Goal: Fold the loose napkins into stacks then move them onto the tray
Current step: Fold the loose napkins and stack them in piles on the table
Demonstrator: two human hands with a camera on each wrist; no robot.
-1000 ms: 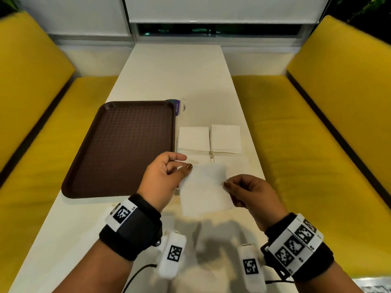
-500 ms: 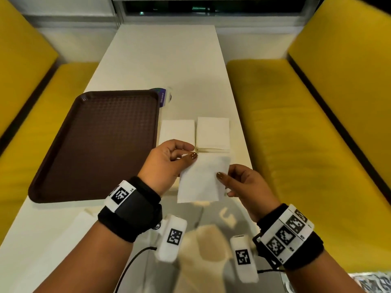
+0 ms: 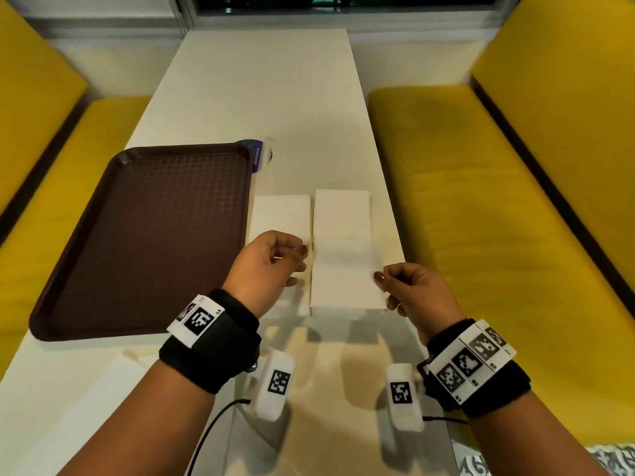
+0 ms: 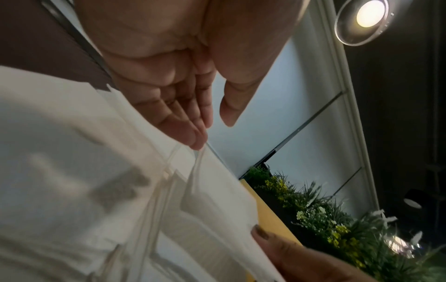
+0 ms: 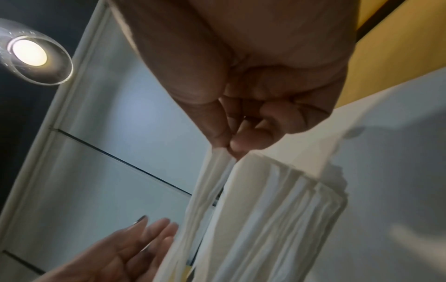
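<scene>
A white napkin [image 3: 343, 269] hangs just above the white table [image 3: 261, 80], over the near right napkin stack [image 5: 277, 209]. My right hand [image 3: 381, 283] pinches its right edge between thumb and forefinger [image 5: 229, 147]. My left hand [image 3: 299, 261] is at the napkin's left edge; in the left wrist view its fingers [image 4: 193, 133] are straight, the thumb stands apart, and it holds nothing. Two folded stacks [image 3: 280, 214] [image 3: 342, 213] lie side by side farther back. The brown tray [image 3: 147, 235] lies to the left with nothing on it.
A purple packet [image 3: 257, 156] lies at the tray's far right corner. Another white sheet [image 3: 120, 372] lies at the near left of the table. Yellow benches [image 3: 481, 201] flank the table on both sides.
The napkin has moved right and away from me, over the near right stack. My left hand has let go of its left edge; the right still pinches it.
</scene>
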